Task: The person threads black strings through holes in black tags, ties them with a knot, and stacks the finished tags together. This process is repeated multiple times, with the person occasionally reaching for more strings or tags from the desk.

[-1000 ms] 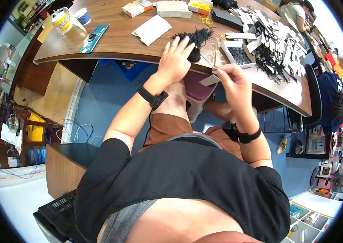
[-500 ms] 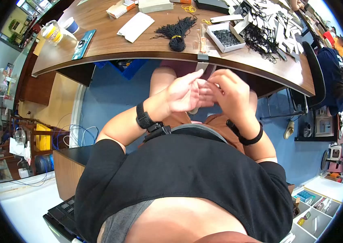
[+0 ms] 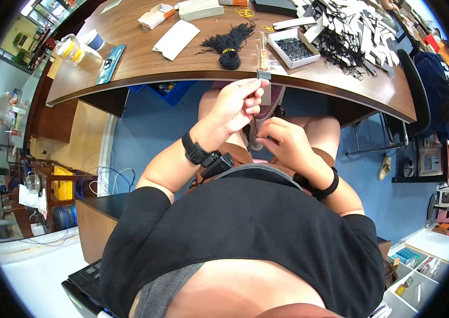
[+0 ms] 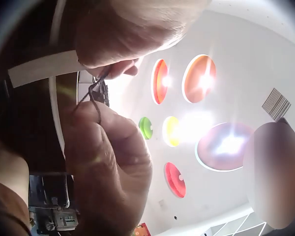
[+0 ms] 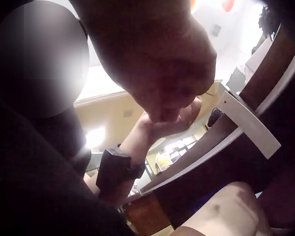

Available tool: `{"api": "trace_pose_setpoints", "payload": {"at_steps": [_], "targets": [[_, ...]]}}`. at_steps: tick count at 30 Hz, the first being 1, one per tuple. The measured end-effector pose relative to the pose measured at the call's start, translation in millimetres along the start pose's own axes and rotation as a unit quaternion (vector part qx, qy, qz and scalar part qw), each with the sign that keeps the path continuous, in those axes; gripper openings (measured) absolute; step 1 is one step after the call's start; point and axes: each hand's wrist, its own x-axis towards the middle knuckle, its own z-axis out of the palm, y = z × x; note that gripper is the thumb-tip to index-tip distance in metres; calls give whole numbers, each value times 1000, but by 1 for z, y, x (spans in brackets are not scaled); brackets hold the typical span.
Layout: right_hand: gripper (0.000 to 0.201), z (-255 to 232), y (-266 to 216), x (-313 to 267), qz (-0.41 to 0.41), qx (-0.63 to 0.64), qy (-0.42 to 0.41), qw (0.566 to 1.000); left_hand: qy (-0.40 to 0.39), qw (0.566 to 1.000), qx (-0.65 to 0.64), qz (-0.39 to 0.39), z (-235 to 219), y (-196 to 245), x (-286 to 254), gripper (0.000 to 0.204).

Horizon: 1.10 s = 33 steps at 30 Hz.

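Observation:
My left hand (image 3: 237, 106), raised by the table's front edge, pinches a thin black string (image 4: 92, 92) between thumb and curled fingers. Lower and to the right, my right hand (image 3: 289, 144) pinches the same string, which crosses over itself between the two hands in the left wrist view. A pale tag (image 5: 250, 129) with a small hole at one end hangs past the table edge, next to the left fingertips. Behind the hands, a bundle of black strings (image 3: 228, 45) bound with a yellow band lies on the table.
A white box (image 3: 294, 49) of small dark pieces stands right of the bundle, with a heap of tags and black strings (image 3: 349, 45) beyond. White paper (image 3: 176, 40), a teal box (image 3: 111, 64) and cups (image 3: 70, 50) are on the left. The table's edge (image 3: 182, 77) runs just beyond the hands.
My left hand left the string bundle, turned palm up, then moved up to the table edge with fingers curled. My right hand let go of the tag and drew down toward my body with the string.

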Motion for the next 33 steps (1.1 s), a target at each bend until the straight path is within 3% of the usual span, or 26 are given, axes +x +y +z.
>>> {"api": "trace_pose_setpoints", "payload": {"at_steps": [1,4,5,6,8,10,12,14,17,24,30,33], "targets": [[14,-1,2,1,7,12,-10,1000,38,999,19,12,6,-2,-1,19],[9,-7,10,7,17,97,-37,994,0,998,55,39,8,-1,-6,18],[8,-10,11,8,66,167,-49,983,7,995,87,47,10,-2,-8,19],[14,-15,10,10,207,237,-47,948,14,991,119,55,13,-3,-11,19],[21,-29,9,24,298,291,29,909,13,983,168,69,20,-5,-15,19],[22,-26,20,37,249,439,105,857,0,976,204,82,24,-6,-18,20],[19,-31,16,43,267,475,83,835,-9,971,220,89,18,-10,-15,21],[16,-27,10,45,262,462,105,841,-17,965,236,112,15,-11,-14,22],[13,-25,7,44,245,446,142,849,64,964,227,125,18,-13,-17,23],[15,-18,15,37,217,409,146,874,45,968,207,133,13,-13,-15,22],[17,-14,8,43,245,389,187,868,41,964,222,141,8,-14,-15,22],[15,-16,13,44,286,478,130,821,22,955,246,163,8,-17,-15,22]]}}
